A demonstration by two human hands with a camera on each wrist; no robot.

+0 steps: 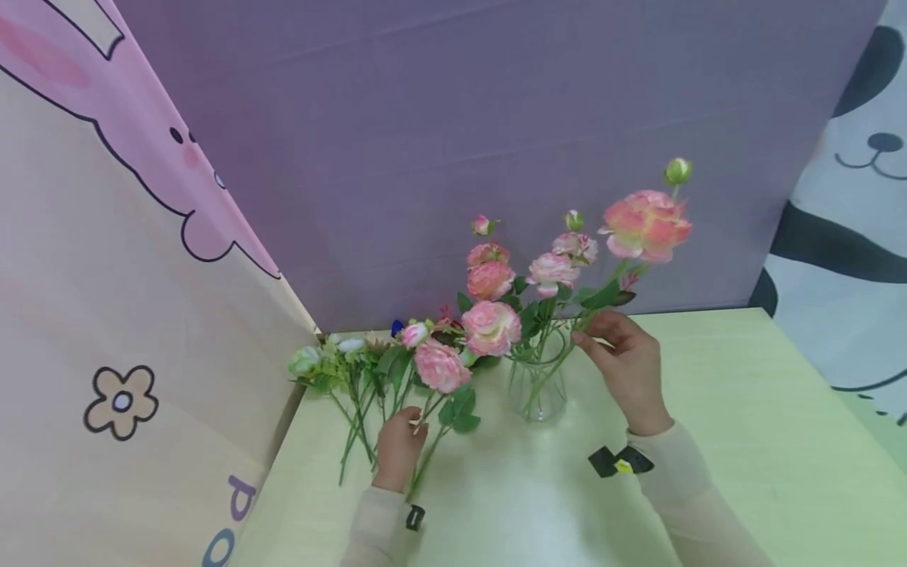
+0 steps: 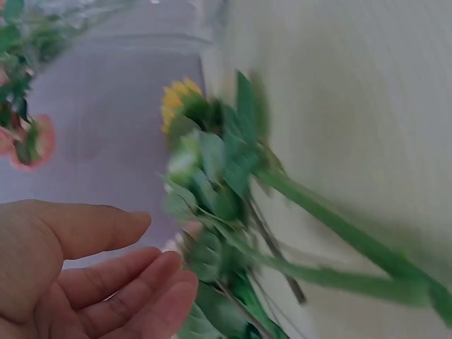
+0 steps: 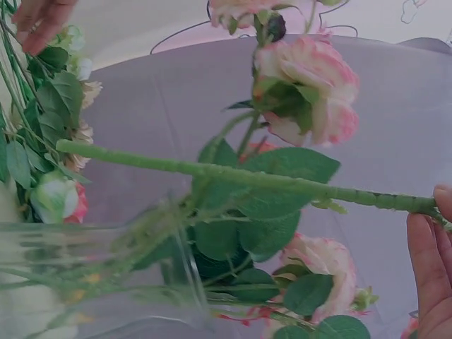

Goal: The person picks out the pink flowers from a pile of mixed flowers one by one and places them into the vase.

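Note:
My right hand (image 1: 627,366) pinches the green stem (image 3: 240,178) of a large coral-pink artificial peony (image 1: 648,227), with a bud above the bloom. In the head view this stem overlaps the clear glass vase (image 1: 519,386); the right wrist view shows its lower end beside the vase's mouth. Several pink flowers (image 1: 554,272) stand in the vase. To the left, my left hand (image 1: 402,449) hovers among loose stems near a pink flower (image 1: 442,366). The left wrist view shows its thumb and fingers apart, with nothing between them.
Loose flowers with white and green heads (image 1: 305,361) lie at the table's back left, and a yellow bloom (image 2: 180,102) shows in the left wrist view. A purple cloth (image 1: 425,157) hangs behind the pale table (image 1: 744,409).

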